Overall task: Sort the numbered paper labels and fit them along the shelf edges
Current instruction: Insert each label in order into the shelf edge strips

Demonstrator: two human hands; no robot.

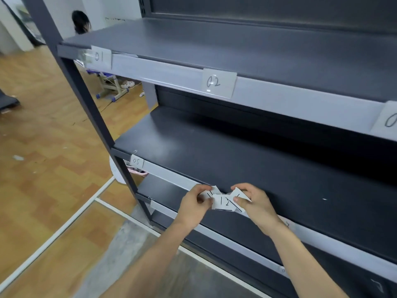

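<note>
Both hands hold a small bunch of white paper labels [224, 202] in front of the middle shelf's edge strip [171, 175]. My left hand [194, 204] pinches the left slips, my right hand [254, 203] the right ones. The slip facing me reads "12". On the top shelf's edge strip [163, 70] sit label "01" [100, 56], label "02" [218, 82] and a third label [386, 121] cut off at the right border. Label "05" [137, 161] sits at the left end of the middle strip.
The dark grey shelf unit has a left upright [86, 100] and a lower shelf [214, 231] under my wrists. Wooden floor [43, 147] lies to the left. A person [81, 21] sits far back beside a desk frame [111, 87].
</note>
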